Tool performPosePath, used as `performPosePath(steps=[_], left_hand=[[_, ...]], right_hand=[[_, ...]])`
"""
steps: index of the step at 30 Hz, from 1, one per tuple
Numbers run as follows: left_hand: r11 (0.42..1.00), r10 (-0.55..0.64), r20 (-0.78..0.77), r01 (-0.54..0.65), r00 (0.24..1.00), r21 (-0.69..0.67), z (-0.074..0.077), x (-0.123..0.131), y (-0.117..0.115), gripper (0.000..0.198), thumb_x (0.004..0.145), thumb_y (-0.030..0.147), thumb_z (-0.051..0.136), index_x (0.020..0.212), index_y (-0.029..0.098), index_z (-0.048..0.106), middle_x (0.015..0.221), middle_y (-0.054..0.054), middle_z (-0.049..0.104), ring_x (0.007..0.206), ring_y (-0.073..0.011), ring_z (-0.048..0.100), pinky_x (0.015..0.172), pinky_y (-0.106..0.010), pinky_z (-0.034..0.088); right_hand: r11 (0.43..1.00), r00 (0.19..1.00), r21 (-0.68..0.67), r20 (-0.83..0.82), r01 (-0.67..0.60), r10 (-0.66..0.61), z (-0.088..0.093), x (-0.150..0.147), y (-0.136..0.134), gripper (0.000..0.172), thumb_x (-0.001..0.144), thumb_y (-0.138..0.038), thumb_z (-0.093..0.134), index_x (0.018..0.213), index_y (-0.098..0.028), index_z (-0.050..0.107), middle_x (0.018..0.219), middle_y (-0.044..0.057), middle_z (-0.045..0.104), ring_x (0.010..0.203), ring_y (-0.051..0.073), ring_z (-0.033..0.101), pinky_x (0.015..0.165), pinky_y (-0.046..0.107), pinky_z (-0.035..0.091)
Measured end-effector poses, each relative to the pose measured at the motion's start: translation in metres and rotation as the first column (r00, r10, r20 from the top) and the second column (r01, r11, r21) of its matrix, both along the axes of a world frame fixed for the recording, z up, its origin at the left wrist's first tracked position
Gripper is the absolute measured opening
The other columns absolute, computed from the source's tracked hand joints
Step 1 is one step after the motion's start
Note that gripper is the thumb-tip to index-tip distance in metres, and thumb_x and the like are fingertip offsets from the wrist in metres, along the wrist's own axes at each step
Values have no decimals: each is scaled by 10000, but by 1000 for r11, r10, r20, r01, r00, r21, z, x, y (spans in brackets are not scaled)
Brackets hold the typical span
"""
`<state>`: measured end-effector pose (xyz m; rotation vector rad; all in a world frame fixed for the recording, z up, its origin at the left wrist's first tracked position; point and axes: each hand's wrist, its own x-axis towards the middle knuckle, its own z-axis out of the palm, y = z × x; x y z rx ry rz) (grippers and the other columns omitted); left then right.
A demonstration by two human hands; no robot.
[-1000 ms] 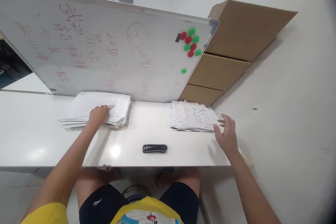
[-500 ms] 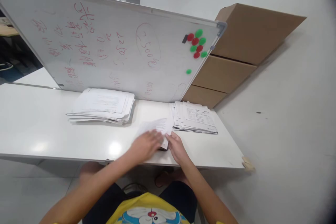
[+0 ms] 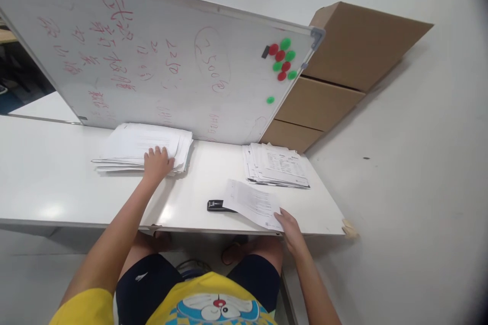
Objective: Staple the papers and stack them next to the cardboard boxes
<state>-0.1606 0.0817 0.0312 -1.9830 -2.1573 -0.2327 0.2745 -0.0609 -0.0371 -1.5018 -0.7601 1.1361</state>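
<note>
My right hand (image 3: 290,223) pinches the near corner of a printed sheet of paper (image 3: 249,202) just above the white table (image 3: 57,198). The sheet overlaps the right end of a black stapler (image 3: 215,205) lying near the table's front edge. My left hand (image 3: 157,162) rests with fingers spread on the near right part of the left stack of papers (image 3: 133,144). A second stack of printed papers (image 3: 276,165) lies at the right, beyond the held sheet.
A tilted whiteboard (image 3: 152,61) with red writing and a cluster of red and green magnets (image 3: 282,58) stands along the table's back. Brown cardboard boxes (image 3: 343,61) are stacked behind the right stack. A bit of tape (image 3: 349,228) sticks out at the table's right corner.
Both hands were together over the stapler with a sheet; now my left hand has gone back to the left stack and my right hand holds the sheet alone, farther right.
</note>
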Motion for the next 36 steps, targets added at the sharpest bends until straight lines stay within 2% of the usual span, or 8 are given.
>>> performPosePath(steps=[7, 12, 16, 18, 20, 27, 33, 36], left_hand=[[998, -7, 43, 5, 999, 55, 23, -2, 11, 468, 940, 313, 215, 1017, 81, 613, 977, -199, 642, 975, -332, 586, 793, -408, 407], [968, -248, 63, 246, 967, 43, 49, 83, -23, 396, 935, 260, 265, 951, 101, 628, 932, -169, 657, 895, -286, 627, 738, -385, 451], [742, -668, 101, 671, 737, 14, 31, 185, -92, 319, 903, 185, 338, 994, 120, 637, 1205, -180, 610, 1160, -311, 542, 827, -426, 467], [630, -769, 167, 776, 617, 34, 12, 222, -121, 291, 907, 235, 385, 1037, 146, 629, 1296, -167, 564, 1230, -323, 494, 898, -464, 448], [588, -790, 242, 808, 563, 38, -9, 244, -137, 311, 924, 299, 389, 1095, 160, 608, 1334, -161, 539, 1263, -326, 466, 946, -488, 422], [438, -857, 312, 899, 410, 22, -48, 254, -142, 607, 876, 597, 417, 1307, 176, 485, 1482, -147, 380, 1428, -343, 200, 1130, -551, 198], [429, -862, 306, 903, 405, 15, -42, 253, -129, 614, 910, 532, 400, 1413, 181, 378, 1511, -119, 341, 1434, -341, 178, 1145, -559, 176], [426, -877, 275, 902, 394, 69, -33, 252, -118, 574, 909, 428, 452, 1436, 228, 342, 1524, -85, 324, 1439, -330, 167, 1145, -555, 187]], right_hand=[[998, 999, 59, -30, -19, 21, -9, -1, 1, 377, 636, -390, 733, 965, -211, 686, 969, 65, 750, 945, 296, 685, 909, 435, 507], [997, 998, 39, -11, -60, 61, -3, -12, 2, 347, 629, -364, 710, 929, -193, 677, 872, 57, 755, 854, 292, 693, 816, 421, 526], [993, 999, 114, -40, 28, -24, 1, -26, -5, 343, 689, -344, 665, 1000, -199, 657, 961, 62, 742, 896, 272, 675, 801, 374, 522], [985, 997, 162, -53, 58, -50, 3, -30, -9, 341, 710, -334, 653, 1029, -214, 652, 1018, 53, 731, 938, 263, 662, 833, 363, 510], [982, 995, 177, -86, 65, -51, 5, -29, -11, 326, 706, -333, 662, 1014, -227, 658, 1037, 41, 728, 972, 263, 653, 866, 365, 497], [990, 964, 138, -264, 14, 24, 14, -22, -23, 504, 804, -626, 536, 1090, -228, 656, 1144, 87, 702, 1101, 294, 621, 889, 436, 505], [979, 992, 162, 20, -123, 121, 24, -18, -18, 493, 742, -519, 684, 1166, -274, 629, 1247, 47, 651, 1194, 272, 561, 1033, 425, 404], [978, 985, 201, 171, -56, 21, 30, -13, -8, 397, 742, -480, 683, 1067, -253, 683, 1154, 57, 696, 1137, 285, 589, 1047, 431, 386]])
